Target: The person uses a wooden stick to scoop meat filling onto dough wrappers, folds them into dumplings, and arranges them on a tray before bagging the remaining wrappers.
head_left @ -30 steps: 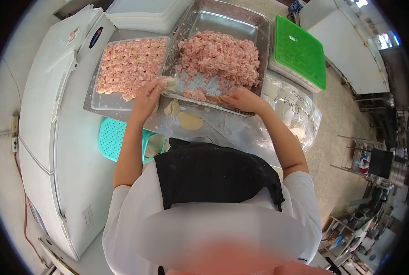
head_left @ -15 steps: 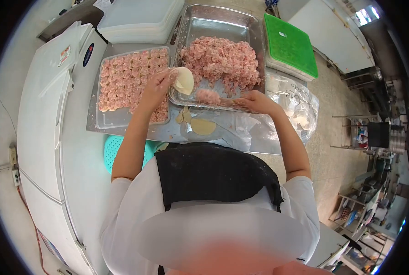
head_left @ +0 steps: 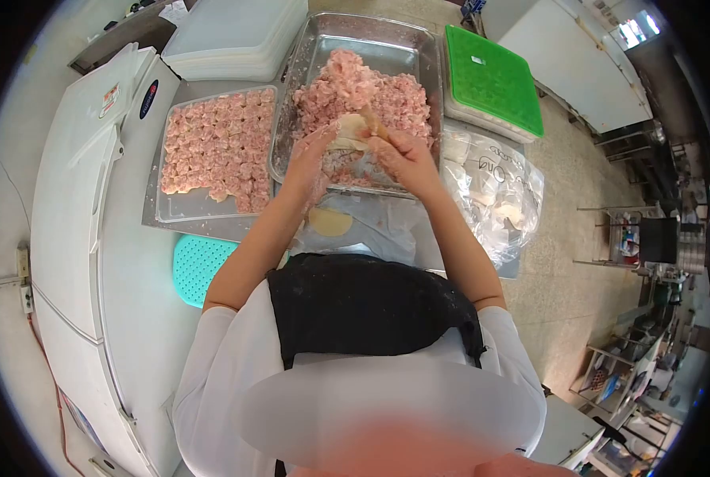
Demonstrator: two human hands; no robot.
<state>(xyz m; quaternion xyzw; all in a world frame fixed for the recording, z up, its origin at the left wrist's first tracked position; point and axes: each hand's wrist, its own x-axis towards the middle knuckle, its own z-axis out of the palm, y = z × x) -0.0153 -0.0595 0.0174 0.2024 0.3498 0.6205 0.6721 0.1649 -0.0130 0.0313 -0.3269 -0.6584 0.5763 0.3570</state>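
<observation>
While our left fingers clamp the pale dough wrappers [head_left: 350,132], our right hand [head_left: 405,161] has its fingers wrapped round the stick [head_left: 374,122], far end at the minced meat [head_left: 401,99], all above the metal pan [head_left: 383,49].

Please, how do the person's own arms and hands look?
Plain white fabric short sleeves end near the elbows, so the forearms are uncovered. The left hand and right hand wear no gloves; some pale residue seems to stick on them.
</observation>
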